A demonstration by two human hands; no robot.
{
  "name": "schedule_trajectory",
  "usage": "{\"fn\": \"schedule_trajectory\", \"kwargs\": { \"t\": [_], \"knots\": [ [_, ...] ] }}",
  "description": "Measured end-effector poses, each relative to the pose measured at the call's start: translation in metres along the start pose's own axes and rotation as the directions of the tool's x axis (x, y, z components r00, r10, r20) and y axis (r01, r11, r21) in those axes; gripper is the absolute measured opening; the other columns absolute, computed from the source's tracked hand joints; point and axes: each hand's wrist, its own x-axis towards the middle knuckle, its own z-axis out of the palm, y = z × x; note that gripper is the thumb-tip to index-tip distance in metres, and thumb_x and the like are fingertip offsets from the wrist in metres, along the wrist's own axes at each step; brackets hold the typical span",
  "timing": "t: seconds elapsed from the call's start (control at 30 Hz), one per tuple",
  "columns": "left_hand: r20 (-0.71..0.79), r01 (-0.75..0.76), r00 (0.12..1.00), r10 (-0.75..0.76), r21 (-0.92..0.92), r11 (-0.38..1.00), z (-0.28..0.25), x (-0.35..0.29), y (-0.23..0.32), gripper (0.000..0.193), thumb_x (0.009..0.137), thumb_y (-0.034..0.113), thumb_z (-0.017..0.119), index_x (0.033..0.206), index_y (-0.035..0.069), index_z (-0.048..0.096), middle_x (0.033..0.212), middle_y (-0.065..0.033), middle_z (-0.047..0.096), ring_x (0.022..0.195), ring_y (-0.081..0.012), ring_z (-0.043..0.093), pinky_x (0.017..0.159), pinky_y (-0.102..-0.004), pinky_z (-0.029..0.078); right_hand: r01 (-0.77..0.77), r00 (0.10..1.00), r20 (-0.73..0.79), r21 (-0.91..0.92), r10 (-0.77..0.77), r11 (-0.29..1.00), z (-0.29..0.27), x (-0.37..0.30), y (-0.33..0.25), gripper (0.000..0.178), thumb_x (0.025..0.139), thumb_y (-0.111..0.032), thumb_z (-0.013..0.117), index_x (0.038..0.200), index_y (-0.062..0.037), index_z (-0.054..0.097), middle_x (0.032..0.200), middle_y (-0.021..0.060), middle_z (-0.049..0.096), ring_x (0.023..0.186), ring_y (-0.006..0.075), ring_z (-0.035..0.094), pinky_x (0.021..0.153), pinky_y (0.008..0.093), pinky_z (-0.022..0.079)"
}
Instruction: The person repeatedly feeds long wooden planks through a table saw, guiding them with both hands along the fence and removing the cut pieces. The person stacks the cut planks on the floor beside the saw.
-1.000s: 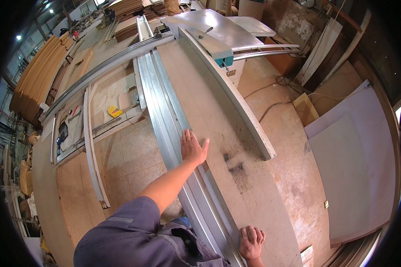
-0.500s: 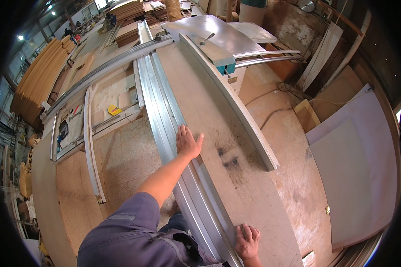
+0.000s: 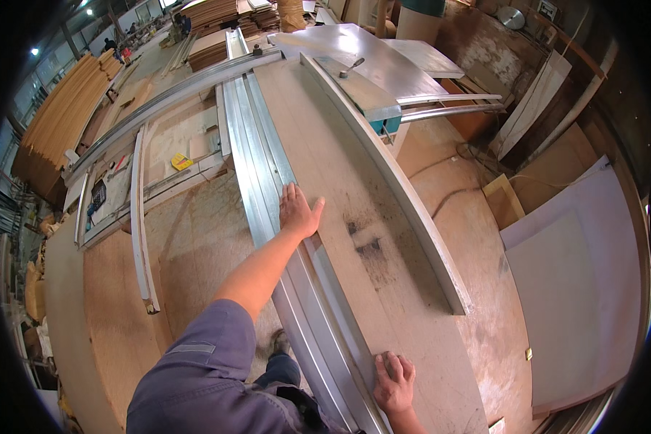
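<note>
My left hand (image 3: 299,215) lies flat across the left edge of a long beige wood board (image 3: 437,362), thumb spread to the right, fingertips reaching the ribbed aluminium sliding table (image 3: 247,170) beside it. Nearer to me, my right hand (image 3: 394,383) rests on the board close to the same edge, its fingers slightly bent and apart. Neither hand grips anything. Dark smudges mark the board's middle. Along its right side runs a long pale raised rail (image 3: 396,189), which ends near the board's front part.
A metal saw table (image 3: 318,42) with a teal-sided block (image 3: 385,121) stands ahead. To the left, an open outrigger frame (image 3: 139,210) carries a yellow tape measure (image 3: 181,161) and a calculator (image 3: 97,195). Large sheets (image 3: 571,289) lean at right; stacked boards (image 3: 69,126) stand far left.
The board, sliding table and outrigger frame have moved forward relative to the raised rail. Both my hands have travelled with the board. My foot now shows below.
</note>
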Motion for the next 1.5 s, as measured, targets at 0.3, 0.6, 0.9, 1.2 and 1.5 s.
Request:
{"fn": "schedule_trajectory", "kwargs": {
  "t": [0.3, 0.6, 0.9, 1.2, 1.5],
  "knots": [
    [0.012, -0.002, 1.0, 0.002, 0.027, 1.0, 0.01, 0.001, -0.003, 0.088, 0.095, 0.054, 0.045, 0.147, -0.013, 0.02, 0.158, -0.0229, 0.016, 0.148, -0.0331, 0.012, 0.121, -0.0404, 0.01, 0.005, 1.0, -0.021, 0.013, -0.005, 1.0, 0.026, -0.007, 0.011, 0.048, 0.069, -0.005, 0.062, 0.116, -0.0094, 0.069, 0.128, 0.0105, 0.055, 0.113, 0.0346, 0.05, 0.1, 0.0468, 0.041],
    [-0.005, -0.022, 1.0, 0.022, -0.031, 0.999, 0.054, -0.167, 0.04, 0.09, 0.092, 0.05, 0.051, 0.145, -0.015, 0.02, 0.157, -0.0262, 0.017, 0.147, -0.0385, 0.012, 0.121, -0.046, 0.009, 0.019, 0.998, -0.064, 0.025, -0.018, 0.999, 0.031, -0.014, 0.021, 0.045, 0.076, -0.01, 0.059, 0.12, -0.0111, 0.066, 0.13, 0.0067, 0.053, 0.117, 0.0305, 0.048, 0.101, 0.0443, 0.04],
    [0.04, -0.089, 0.995, 0.093, -0.092, 0.992, 0.058, -0.328, 0.077, 0.092, 0.091, 0.049, 0.054, 0.142, -0.02, 0.019, 0.155, -0.0292, 0.015, 0.147, -0.0418, 0.009, 0.12, -0.047, 0.014, -0.055, 0.994, -0.088, 0.136, 0.068, 0.989, 0.022, -0.035, 0.008, 0.05, 0.08, -0.014, 0.066, 0.129, -0.0058, 0.058, 0.13, 0.0118, 0.052, 0.118, 0.0331, 0.048, 0.103, 0.0441, 0.038],
    [0.036, -0.093, 0.995, 0.094, -0.05, 0.994, 0.049, -0.317, 0.067, 0.091, 0.093, 0.049, 0.052, 0.143, -0.019, 0.017, 0.156, -0.0264, 0.015, 0.147, -0.0386, 0.011, 0.12, -0.046, 0.014, -0.104, 0.994, 0.021, -0.106, 0.107, 0.989, -0.082, -0.33, 0.037, 0.04, 0.078, -0.01, 0.06, 0.117, -0.0075, 0.066, 0.13, 0.0094, 0.053, 0.12, 0.0282, 0.047, 0.102, 0.0459, 0.039],
    [0.028, -0.098, 0.995, 0.1, -0.064, 0.993, 0.046, -0.321, 0.075, 0.09, 0.092, 0.05, 0.051, 0.143, -0.018, 0.021, 0.156, -0.0258, 0.017, 0.147, -0.036, 0.013, 0.12, -0.0425, 0.013, -0.054, 0.996, 0.07, -0.123, 0.062, 0.991, -0.104, -0.444, 0.064, 0.053, 0.066, -0.005, 0.065, 0.119, -0.0042, 0.062, 0.129, 0.0097, 0.053, 0.112, 0.0322, 0.05, 0.097, 0.0513, 0.04]
  ]
}}
